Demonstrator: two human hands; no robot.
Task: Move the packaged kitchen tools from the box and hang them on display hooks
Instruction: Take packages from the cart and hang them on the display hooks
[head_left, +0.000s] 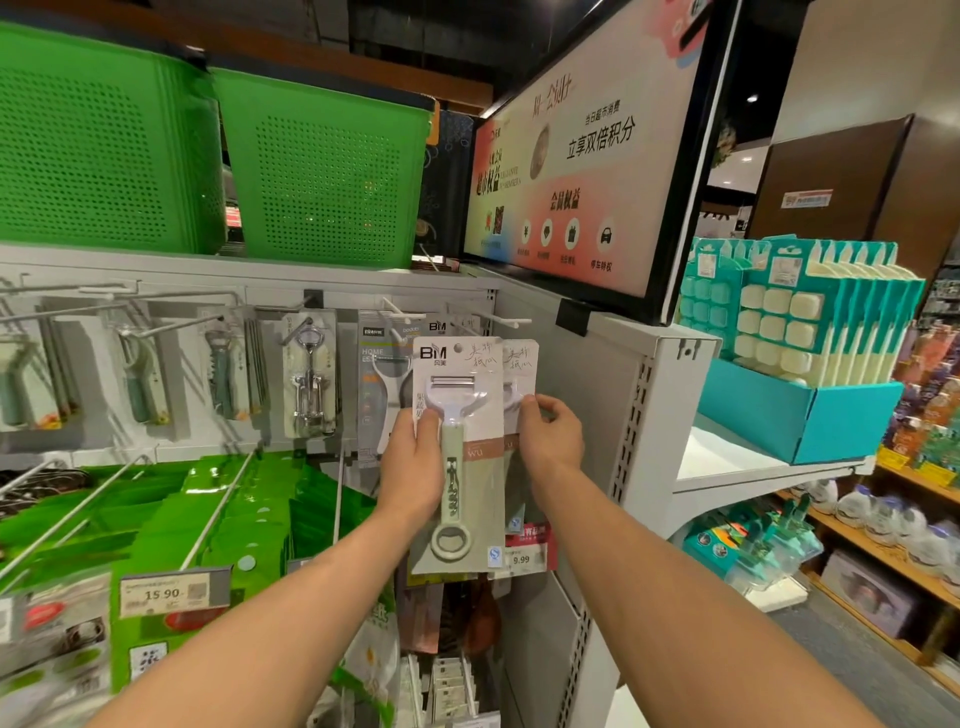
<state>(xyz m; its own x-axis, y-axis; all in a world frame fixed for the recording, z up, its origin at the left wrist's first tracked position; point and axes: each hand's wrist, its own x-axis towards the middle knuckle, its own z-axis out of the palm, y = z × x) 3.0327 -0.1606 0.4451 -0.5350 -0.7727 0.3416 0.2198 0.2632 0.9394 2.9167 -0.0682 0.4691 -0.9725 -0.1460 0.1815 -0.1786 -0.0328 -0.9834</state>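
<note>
The person stood close to the pegboard shelf with both arms raised to its right-hand end. The left hand (415, 457) grasped a carded peeler pack (483, 415) by its left edge, fingers curled behind the card and the thumb laid across the front near the peeler's neck, holding it upright. The right hand (551, 434) pinched the right edge of a second pack (521, 364) of the same kind, which sat just behind the first and stuck out to its right. Both cards were held just below a white hook (501, 318) jutting from the back panel, and the hang hole at the top of the front card showed open, with no wire through it, so that one was plainly not hung yet. Whether the rear card had caught a hook I could not tell. To the left, other tools hung in place: a corkscrew pack (310, 379) and another peeler pack (374, 364) among them. The box was out of sight, so how many remained in it was anyone's guess. By my reckoning the job was partway through, with at least the front card left to lift onto the hook and slide back.
</note>
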